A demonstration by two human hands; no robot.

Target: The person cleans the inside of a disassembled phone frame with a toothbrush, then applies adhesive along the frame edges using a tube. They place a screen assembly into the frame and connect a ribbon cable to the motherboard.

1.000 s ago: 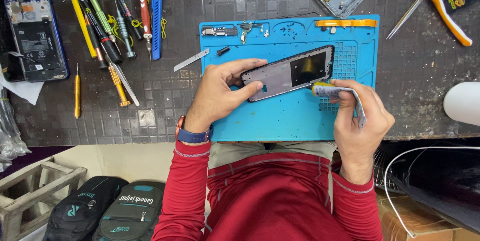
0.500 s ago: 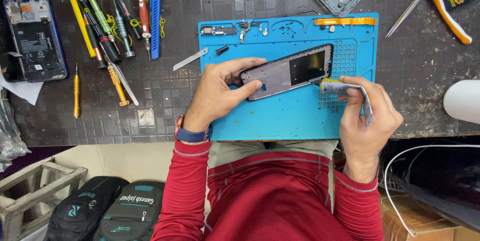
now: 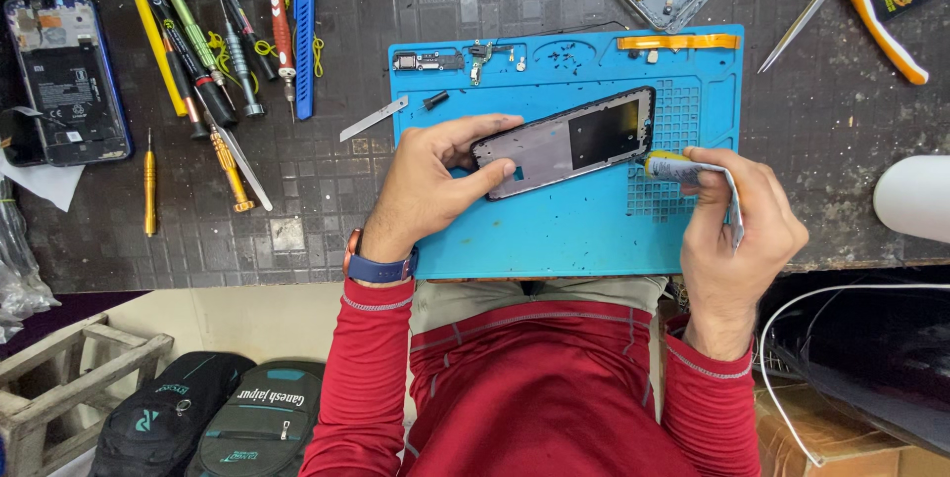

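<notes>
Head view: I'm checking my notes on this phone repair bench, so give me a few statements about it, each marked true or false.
1. The left hand holds the grey, black-edged phone frame over the blue silicone work mat. True.
2. The right hand holds a yellow-handled screwdriver. False: it grips a small squeezed tube with a yellow end, its tip at the frame's right end.
3. The tools with coloured handles lie on the dark bench left of the mat. True.
4. The opened phone with a blue rim rests on the mat. False: it lies at the bench's far left, off the mat.
5. The left wrist is bare. False: it wears a watch with a blue strap.
</notes>
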